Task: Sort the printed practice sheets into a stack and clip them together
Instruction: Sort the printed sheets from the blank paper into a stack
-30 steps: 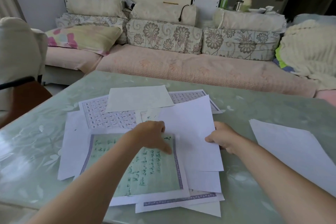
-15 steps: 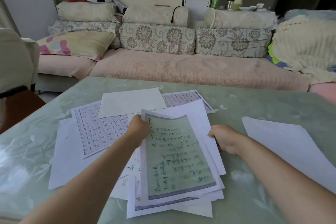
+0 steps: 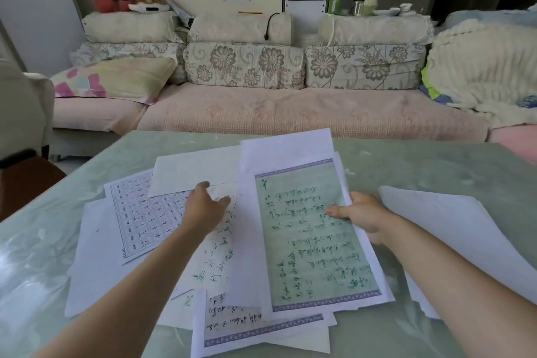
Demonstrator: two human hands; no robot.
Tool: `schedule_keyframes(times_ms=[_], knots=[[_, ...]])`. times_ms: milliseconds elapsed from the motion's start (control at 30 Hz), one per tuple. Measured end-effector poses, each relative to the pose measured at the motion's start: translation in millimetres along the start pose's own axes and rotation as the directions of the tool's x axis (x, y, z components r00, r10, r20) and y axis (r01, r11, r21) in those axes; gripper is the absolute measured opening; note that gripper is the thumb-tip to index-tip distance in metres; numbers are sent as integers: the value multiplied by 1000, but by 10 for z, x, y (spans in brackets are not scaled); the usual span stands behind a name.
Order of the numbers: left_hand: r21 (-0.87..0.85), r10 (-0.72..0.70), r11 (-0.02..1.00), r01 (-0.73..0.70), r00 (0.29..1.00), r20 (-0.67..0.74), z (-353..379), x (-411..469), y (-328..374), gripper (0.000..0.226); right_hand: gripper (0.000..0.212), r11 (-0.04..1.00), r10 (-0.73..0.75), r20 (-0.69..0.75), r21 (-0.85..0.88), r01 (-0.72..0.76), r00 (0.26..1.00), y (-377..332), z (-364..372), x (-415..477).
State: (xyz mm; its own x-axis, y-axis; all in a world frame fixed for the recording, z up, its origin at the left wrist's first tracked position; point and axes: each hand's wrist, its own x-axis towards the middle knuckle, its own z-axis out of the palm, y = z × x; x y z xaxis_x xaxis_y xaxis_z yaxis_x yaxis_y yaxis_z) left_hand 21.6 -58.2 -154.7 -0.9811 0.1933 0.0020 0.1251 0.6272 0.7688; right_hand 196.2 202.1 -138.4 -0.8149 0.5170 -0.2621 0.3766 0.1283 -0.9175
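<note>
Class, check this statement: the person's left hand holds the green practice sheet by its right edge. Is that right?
Not the left: the head view shows the right hand holding the green practice sheet by its right edge.

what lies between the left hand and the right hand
Head view: the green practice sheet, pinched by the right hand, fills most of the gap; a handwritten white sheet lies by the left hand.

Green-printed practice sheet [image 3: 313, 235] lifted atop loose overlapping sheets [image 3: 139, 221], unstacked on the table
</note>
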Motion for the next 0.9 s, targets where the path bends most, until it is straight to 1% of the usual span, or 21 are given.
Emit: schedule_keyframes(times_ms=[33,100,133,167,200,233,267,300,367,400,467,533,600,633,667,733,767,833,900], knots=[[-65,-18,998,19,1000,20,-26,-10,-7,71,25,1000,-10,-1,11,10,1000,21,-36,9],[-285,-35,956,68,992,120,-67,-38,28,66,28,999,-7,-7,41,7,1000,53,-76,24],[-410,-22,905,110,977,213,-84,-67,71,57,28,998,-10,-5,65,10,1000,60,-83,26],[-498,14,853,155,948,319,-88,-103,116,46,27,996,-19,4,91,19,1000,56,-79,22],[-537,53,822,189,913,404,-76,-137,145,38,26,993,-27,12,116,26,1000,54,-65,27],[-551,82,808,210,885,458,-47,-168,159,32,25,991,-35,16,132,33,999,48,-40,23],[-549,92,807,217,872,480,-2,-199,170,29,25,990,-49,16,136,46,999,44,-6,26],[-539,85,814,217,874,479,47,-217,174,30,25,992,-73,-4,108,73,997,57,33,40],[-536,29,816,219,909,416,114,-242,198,31,24,990,-142,-77,-27,140,987,96,114,74],[-538,-10,813,225,928,373,128,-238,209,28,22,984,-163,-121,-88,153,979,117,143,99],[-535,-55,815,221,950,307,118,-221,223,19,17,985,-136,-193,-128,113,972,165,168,157],[-530,-56,818,223,948,312,91,-191,213,16,39,992,-80,-257,-119,50,963,188,165,188],[-514,-42,823,242,928,370,50,-160,189,21,45,992,-61,-311,-120,24,948,187,155,205],[-504,-28,824,260,907,421,20,-150,178,26,48,993,-60,-320,-119,22,945,179,144,202],[-495,-5,824,277,877,481,-8,-151,168,30,46,995,-55,-316,-101,24,947,177,130,205],[-483,41,821,304,813,581,-34,-170,144,38,30,997,-27,-287,-77,5,957,134,139,159],[-483,57,819,310,794,606,-43,-201,144,40,25,998,2,-270,-61,-19,963,115,149,141],[-498,90,810,308,775,625,-39,-247,159,40,26,999,28,-241,-13,-32,970,106,168,147],[-546,100,775,317,792,602,-23,-272,204,36,31,997,40,-215,75,-24,976,69,205,145]])
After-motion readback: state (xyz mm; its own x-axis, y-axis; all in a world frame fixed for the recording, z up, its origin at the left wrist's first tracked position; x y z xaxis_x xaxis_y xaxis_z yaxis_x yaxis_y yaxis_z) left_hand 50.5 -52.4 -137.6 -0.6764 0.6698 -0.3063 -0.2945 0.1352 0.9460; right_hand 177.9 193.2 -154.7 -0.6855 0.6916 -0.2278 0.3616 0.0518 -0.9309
